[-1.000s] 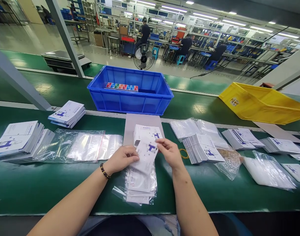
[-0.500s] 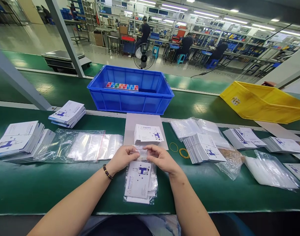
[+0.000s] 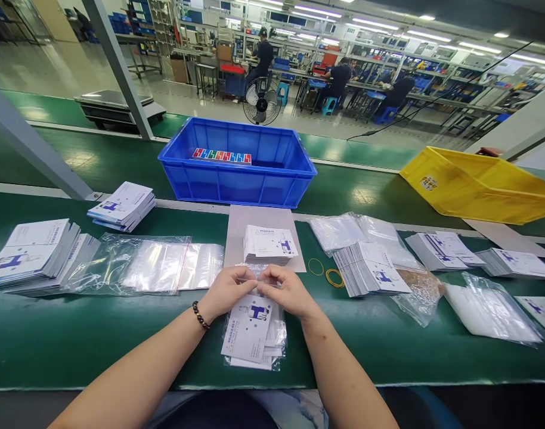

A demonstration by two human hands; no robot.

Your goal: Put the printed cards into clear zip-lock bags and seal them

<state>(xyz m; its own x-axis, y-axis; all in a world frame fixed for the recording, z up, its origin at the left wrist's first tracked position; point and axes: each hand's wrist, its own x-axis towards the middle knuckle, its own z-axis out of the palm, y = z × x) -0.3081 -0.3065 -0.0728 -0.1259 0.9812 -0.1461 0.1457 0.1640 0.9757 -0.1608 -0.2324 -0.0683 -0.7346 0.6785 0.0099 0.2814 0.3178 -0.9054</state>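
A clear plastic bag (image 3: pixel 254 333) holding white cards with a blue logo lies on the green belt (image 3: pixel 76 339) in front of me. My left hand (image 3: pixel 230 289) and my right hand (image 3: pixel 285 289) meet at the bag's top edge, fingers pinched together on it. Just beyond my hands a small stack of the same cards (image 3: pixel 269 243) rests on a grey sheet (image 3: pixel 261 217).
Empty clear bags (image 3: pixel 165 265) and card stacks (image 3: pixel 31 253) lie to the left; a further card pile (image 3: pixel 123 205) sits behind them. On the right are card stacks (image 3: pixel 371 268), more bags (image 3: pixel 487 310) and rubber bands (image 3: pixel 333 277). A blue bin (image 3: pixel 237 179) and a yellow bin (image 3: pixel 478 185) stand behind.
A card held up in both hands went down into the bag. My hands then came together at the bag's top edge, my right hand sliding left.
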